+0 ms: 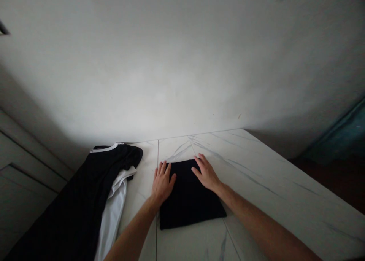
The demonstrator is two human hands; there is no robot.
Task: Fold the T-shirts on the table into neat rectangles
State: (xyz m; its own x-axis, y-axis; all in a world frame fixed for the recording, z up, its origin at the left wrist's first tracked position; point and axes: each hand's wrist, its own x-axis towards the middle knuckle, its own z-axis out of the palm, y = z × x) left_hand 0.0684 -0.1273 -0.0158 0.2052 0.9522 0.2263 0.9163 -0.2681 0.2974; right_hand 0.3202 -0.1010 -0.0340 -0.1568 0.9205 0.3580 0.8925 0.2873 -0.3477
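Note:
A dark piece of cloth (191, 200), folded into a flat, nearly rectangular shape, lies on the white marble-patterned table (245, 166). My left hand (163, 182) rests on its far left corner, fingers stretched forward and thumb out to the side. Over the far right corner lies my right hand (207, 173), its fingers spread and palm down. Neither hand grasps anything. What kind of garment the folded cloth is cannot be made out.
At the left, a black garment with white trim (94, 177) and a white garment (115, 204) lie on the table and hang toward me. A pale wall (171, 82) rises behind the table. Panelled furniture (25, 200) stands at the left; blue-green fabric (339, 135) shows at the right.

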